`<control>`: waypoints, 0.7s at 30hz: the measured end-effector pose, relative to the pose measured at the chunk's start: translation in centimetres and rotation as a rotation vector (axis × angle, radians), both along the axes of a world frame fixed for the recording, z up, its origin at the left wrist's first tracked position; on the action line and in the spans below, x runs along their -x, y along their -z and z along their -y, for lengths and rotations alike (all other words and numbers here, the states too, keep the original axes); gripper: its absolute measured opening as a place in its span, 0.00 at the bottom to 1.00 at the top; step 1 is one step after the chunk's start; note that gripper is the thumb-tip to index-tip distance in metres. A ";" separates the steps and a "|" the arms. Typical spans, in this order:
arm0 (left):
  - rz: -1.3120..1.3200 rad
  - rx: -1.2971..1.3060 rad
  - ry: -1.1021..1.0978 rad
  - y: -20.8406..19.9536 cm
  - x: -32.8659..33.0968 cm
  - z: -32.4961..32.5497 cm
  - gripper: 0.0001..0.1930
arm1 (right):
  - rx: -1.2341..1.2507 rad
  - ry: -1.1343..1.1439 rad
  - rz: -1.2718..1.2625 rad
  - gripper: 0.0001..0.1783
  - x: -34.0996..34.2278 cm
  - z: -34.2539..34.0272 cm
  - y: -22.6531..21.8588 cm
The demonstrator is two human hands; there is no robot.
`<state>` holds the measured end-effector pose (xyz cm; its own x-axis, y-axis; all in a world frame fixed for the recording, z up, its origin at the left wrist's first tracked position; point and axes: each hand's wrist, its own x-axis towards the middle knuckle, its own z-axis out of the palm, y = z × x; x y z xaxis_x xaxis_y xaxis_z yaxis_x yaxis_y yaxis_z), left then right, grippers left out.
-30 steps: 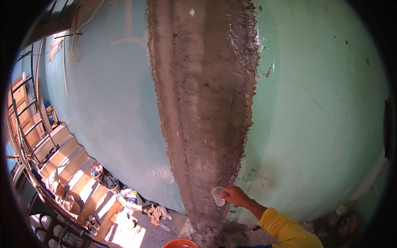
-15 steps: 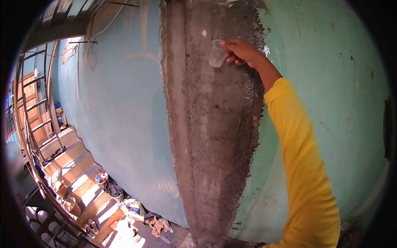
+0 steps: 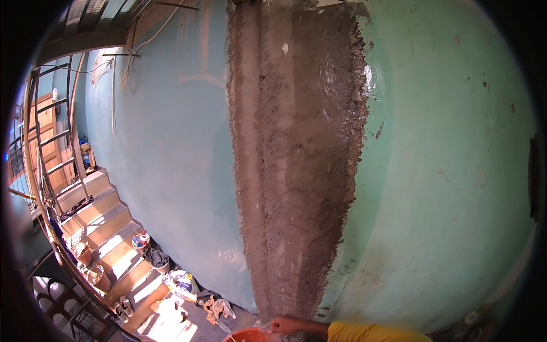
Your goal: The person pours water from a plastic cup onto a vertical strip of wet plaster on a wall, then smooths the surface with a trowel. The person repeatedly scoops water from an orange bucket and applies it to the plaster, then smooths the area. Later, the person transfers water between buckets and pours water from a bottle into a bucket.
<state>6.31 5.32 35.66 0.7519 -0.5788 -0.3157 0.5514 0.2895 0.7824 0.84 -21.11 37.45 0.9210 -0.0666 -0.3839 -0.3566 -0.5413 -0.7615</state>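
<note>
My right hand (image 3: 283, 325), in a yellow sleeve (image 3: 370, 333), is low at the bottom edge, over the rim of an orange bucket (image 3: 246, 335). Its fingers are closed on the clear plastic cup, which is mostly hidden at the bucket and blurs into it. Of the bucket only the upper part shows. My left hand is out of the picture. Ahead stands a tall strip of rough grey-brown cement (image 3: 285, 171), wet and shiny at its upper right, with ragged edges between painted wall areas.
Blue wall (image 3: 165, 171) lies left of the strip and green wall (image 3: 439, 171) right. Tiled stairs (image 3: 108, 228) with a metal railing (image 3: 43, 211) rise at the left. Pots, a dark cloth in a pail (image 3: 156, 259), a plastic sack (image 3: 182, 285), rags (image 3: 217, 309) and shoes (image 3: 123, 308) lie below.
My right hand has come down from the upper cement strip, where it held the clear cup against the wall, to the orange bucket. The bucket has come into view.
</note>
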 end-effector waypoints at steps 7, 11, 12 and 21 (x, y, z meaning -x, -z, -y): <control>0.168 -0.114 0.048 -3.0 -0.7 2.3 0.21 | 0.116 -0.037 0.457 0.19 0.1 -6.5 11.2; -0.120 -0.021 0.099 -10.8 1.6 3.4 0.21 | 0.220 -0.002 0.700 0.18 1.8 -6.2 10.8; -0.137 -0.002 0.096 -10.6 1.6 3.3 0.20 | 0.244 0.007 0.739 0.18 1.9 -6.2 10.5; -0.058 0.001 0.055 -9.1 0.9 2.8 0.18 | 0.417 0.083 0.998 0.17 1.6 -5.2 8.0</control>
<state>5.42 2.54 44.78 0.6992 -0.6190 -0.3576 0.6112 0.2582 0.7481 -0.74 -15.92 29.44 0.7921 -0.0944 0.6030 0.2743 -0.8276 -0.4898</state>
